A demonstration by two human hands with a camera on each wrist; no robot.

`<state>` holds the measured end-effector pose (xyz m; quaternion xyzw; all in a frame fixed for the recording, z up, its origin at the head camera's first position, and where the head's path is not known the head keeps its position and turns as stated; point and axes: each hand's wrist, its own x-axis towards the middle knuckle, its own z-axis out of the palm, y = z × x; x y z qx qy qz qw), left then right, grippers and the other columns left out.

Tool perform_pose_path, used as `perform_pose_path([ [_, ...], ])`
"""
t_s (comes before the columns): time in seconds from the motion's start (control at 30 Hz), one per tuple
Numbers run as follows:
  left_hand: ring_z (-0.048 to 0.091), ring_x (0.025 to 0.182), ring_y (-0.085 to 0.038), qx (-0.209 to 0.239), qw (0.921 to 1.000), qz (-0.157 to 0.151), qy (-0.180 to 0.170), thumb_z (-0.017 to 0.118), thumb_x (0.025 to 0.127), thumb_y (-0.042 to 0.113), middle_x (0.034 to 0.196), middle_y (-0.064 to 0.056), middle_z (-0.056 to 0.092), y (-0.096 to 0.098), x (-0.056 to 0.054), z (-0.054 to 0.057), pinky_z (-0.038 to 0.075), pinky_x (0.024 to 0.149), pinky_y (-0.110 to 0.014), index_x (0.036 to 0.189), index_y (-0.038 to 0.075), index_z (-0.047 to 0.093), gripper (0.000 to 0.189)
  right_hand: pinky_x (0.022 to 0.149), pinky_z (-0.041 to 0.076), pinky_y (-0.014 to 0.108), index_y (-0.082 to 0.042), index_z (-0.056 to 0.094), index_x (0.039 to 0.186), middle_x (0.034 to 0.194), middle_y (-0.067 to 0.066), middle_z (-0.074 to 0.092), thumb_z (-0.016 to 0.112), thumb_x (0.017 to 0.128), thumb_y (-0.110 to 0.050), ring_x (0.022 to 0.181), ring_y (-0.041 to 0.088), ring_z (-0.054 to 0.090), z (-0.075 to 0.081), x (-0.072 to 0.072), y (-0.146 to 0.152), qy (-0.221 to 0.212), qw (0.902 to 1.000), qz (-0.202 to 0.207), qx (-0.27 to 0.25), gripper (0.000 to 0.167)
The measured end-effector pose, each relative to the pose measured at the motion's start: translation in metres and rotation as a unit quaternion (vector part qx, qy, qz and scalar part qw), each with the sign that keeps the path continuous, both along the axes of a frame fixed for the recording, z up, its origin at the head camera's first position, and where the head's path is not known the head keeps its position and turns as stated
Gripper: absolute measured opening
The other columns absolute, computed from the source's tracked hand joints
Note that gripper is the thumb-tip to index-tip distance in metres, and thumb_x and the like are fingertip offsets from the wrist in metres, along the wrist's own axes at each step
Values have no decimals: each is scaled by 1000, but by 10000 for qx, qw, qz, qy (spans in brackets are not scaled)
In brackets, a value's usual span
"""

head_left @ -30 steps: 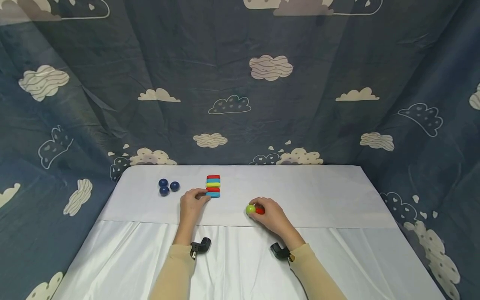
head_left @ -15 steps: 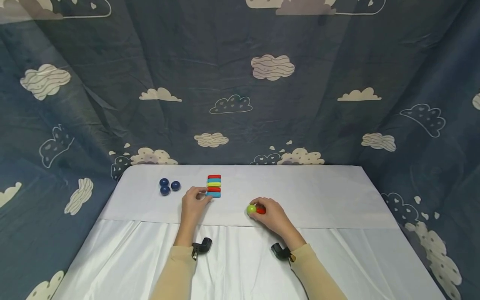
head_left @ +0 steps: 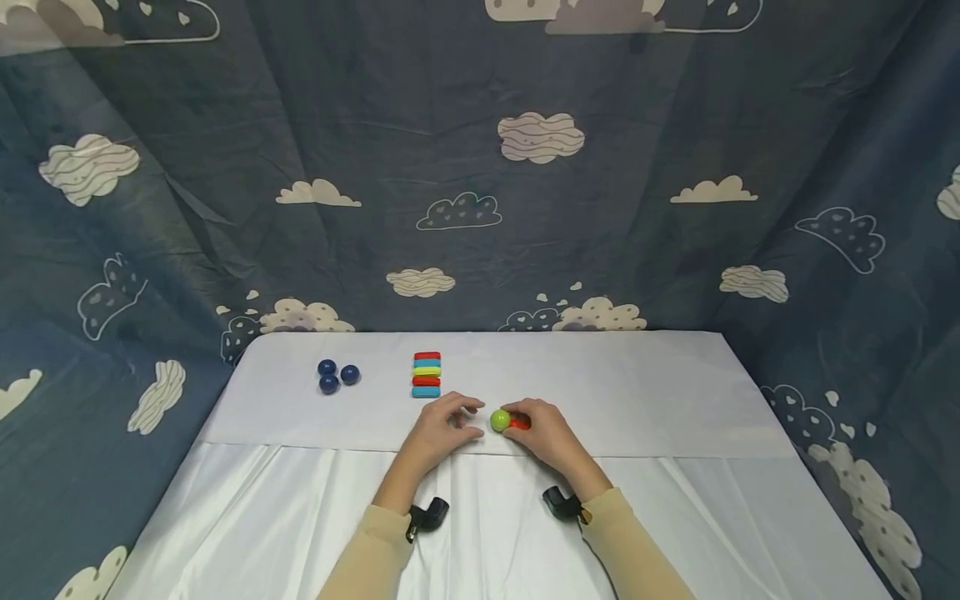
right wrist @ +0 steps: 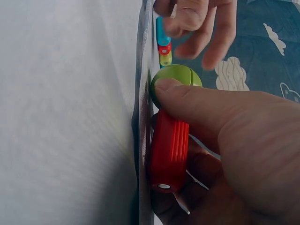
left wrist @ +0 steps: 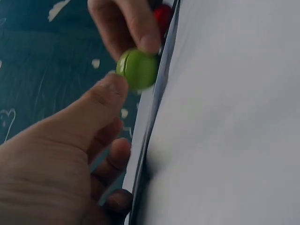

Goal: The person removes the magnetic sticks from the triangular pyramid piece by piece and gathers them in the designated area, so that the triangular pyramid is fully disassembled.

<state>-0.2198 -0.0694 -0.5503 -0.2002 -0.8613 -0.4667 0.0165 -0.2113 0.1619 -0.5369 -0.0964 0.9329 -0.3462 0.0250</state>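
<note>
My right hand [head_left: 546, 429] pinches a glossy green ball [head_left: 500, 420] between thumb and fingers. A red ribbed rod [right wrist: 169, 152] sits against the ball under that hand; a small metal disc shows in its end. Just left of the ball, my left hand [head_left: 442, 427] holds its thumb and fingers apart with nothing between them. In the left wrist view its thumb [left wrist: 110, 91] overlaps the ball's edge. Behind the left hand lies a neat row of short rods [head_left: 427, 375] in red, blue and yellow.
Three dark blue balls [head_left: 349, 375] lie together at the back left of the white-covered table [head_left: 637, 392]. A dark curtain [head_left: 480, 250] with printed clouds hangs behind and at both sides. The white cloth has a seam near the front.
My left hand has left the row of rods and moved right and toward me, up beside the green ball. My right hand keeps its place and its hold.
</note>
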Motion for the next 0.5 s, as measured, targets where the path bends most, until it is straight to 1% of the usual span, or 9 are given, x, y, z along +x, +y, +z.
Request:
perform_pose_path([
  [0.1, 60, 88, -11, -189, 9996, -213, -20, 87, 89, 21, 112, 5, 72, 7, 3, 0, 50, 80, -25, 129, 24, 74, 42, 108, 54, 50, -11, 76, 129, 126, 8, 76, 84, 91, -18, 121, 28, 70, 1, 1, -1, 20, 9999, 74, -76, 39],
  [0.2, 60, 88, -10, -246, 9993, -267, -2, 87, 89, 22, 113, 5, 72, 10, 4, 0, 49, 79, -25, 129, 25, 74, 42, 107, 55, 49, -11, 76, 129, 127, 8, 76, 85, 90, -18, 120, 27, 70, 0, 1, -2, 23, 9997, 116, -228, 41],
  [0.27, 60, 88, -10, -259, 9993, -266, -34, 87, 89, 22, 113, 7, 72, 10, 5, 0, 49, 78, -24, 129, 26, 74, 42, 105, 57, 47, -11, 76, 130, 126, 8, 77, 86, 90, -18, 116, 25, 71, -1, 2, -2, 31, 9994, 149, -314, 41],
  [0.43, 61, 86, -9, -187, 9992, -319, -175, 86, 90, 24, 109, 9, 73, 10, 6, 0, 49, 77, -24, 128, 28, 75, 40, 90, 59, 40, -10, 76, 129, 108, 4, 78, 86, 90, -17, 95, 15, 67, -2, 2, -4, 124, 9986, 261, -444, 41],
  [0.5, 62, 86, -9, -130, 9992, -328, -200, 86, 90, 23, 108, 9, 74, 10, 6, 0, 49, 77, -24, 126, 27, 75, 38, 86, 58, 36, -11, 76, 128, 103, 1, 76, 86, 89, -17, 90, 12, 65, -2, 2, -4, 151, 9984, 273, -463, 40],
])
